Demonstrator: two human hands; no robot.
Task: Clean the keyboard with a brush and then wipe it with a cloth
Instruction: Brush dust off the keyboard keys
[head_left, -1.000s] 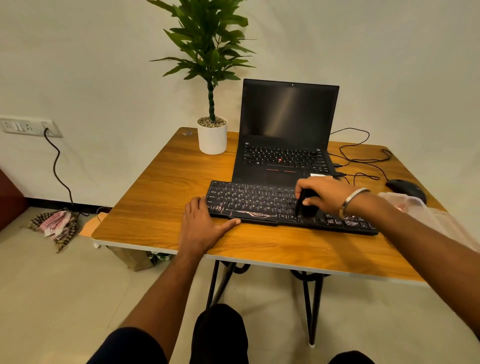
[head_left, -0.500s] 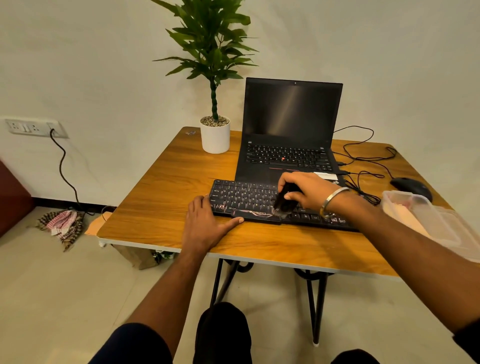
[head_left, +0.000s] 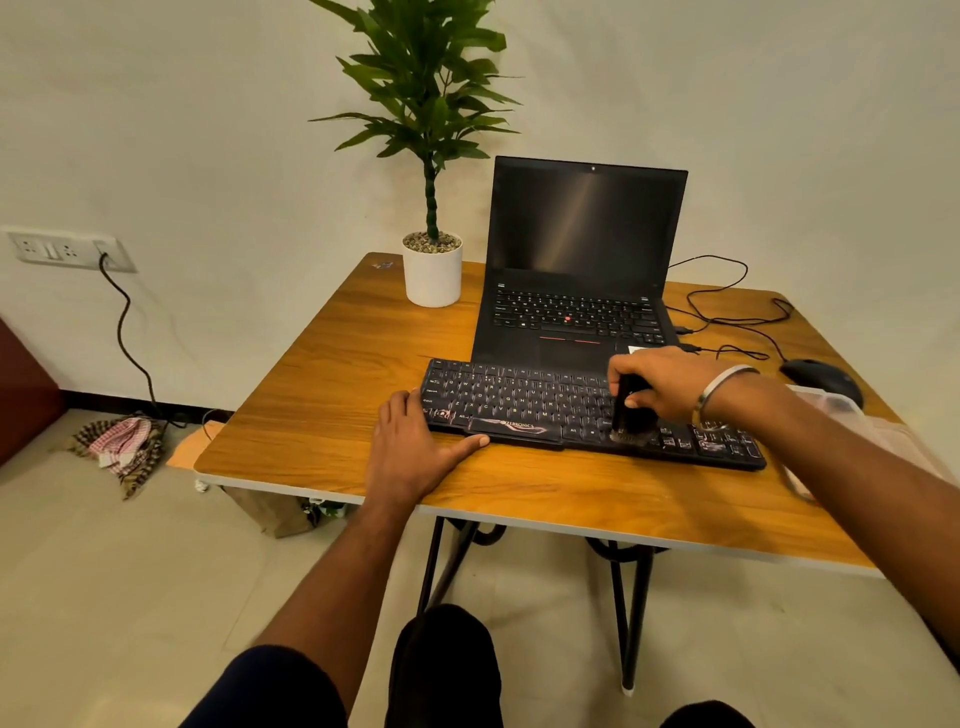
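Observation:
A black keyboard (head_left: 524, 400) lies across the wooden table (head_left: 322, 415), in front of an open laptop (head_left: 582, 260). My right hand (head_left: 670, 384) grips a small black brush (head_left: 629, 415) upright, its bristles down on the keys right of the keyboard's middle. My left hand (head_left: 415, 447) rests flat on the table at the keyboard's left end, fingers against its edge and thumb stretched along the front edge. A pale cloth lies inside a clear plastic box (head_left: 852, 415) at the right, partly hidden by my right forearm.
A white pot with a green plant (head_left: 432, 270) stands at the back left of the laptop. A black mouse (head_left: 821, 376) and loose cables (head_left: 727, 322) lie at the right. A checked rag (head_left: 119, 447) lies on the floor by the wall.
My right hand swept the brush left across the keys, then back right to the keyboard's right half. My left hand stayed in place at the left end.

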